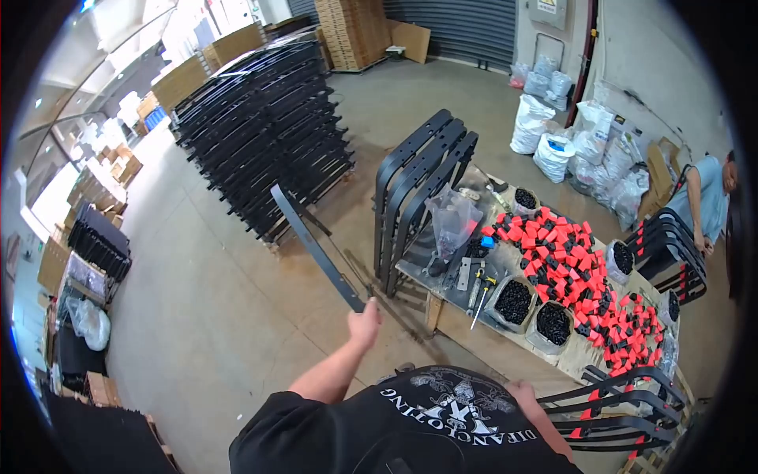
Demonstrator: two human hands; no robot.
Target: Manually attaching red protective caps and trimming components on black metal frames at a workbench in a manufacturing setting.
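Observation:
My left hand [365, 324] is closed around the near end of a black metal frame [316, 249], which slants up and away over the floor. My right hand [519, 389] shows only in part beside my black shirt; its fingers are mostly hidden. Close to its right, several curved black metal frames [624, 403] with red pieces on them rest at the near end of the workbench [462, 296]. More black frames [422, 170] stand upright at the bench's left end.
Red and black plastic parts [564, 268] cover the bench, with bags of black pieces [513, 304] and a screwdriver [479, 306] near its edge. A tall stack of black frames [260, 126] stands ahead on the left. White sacks [533, 122] line the wall. A co-worker [705, 201] stands at far right.

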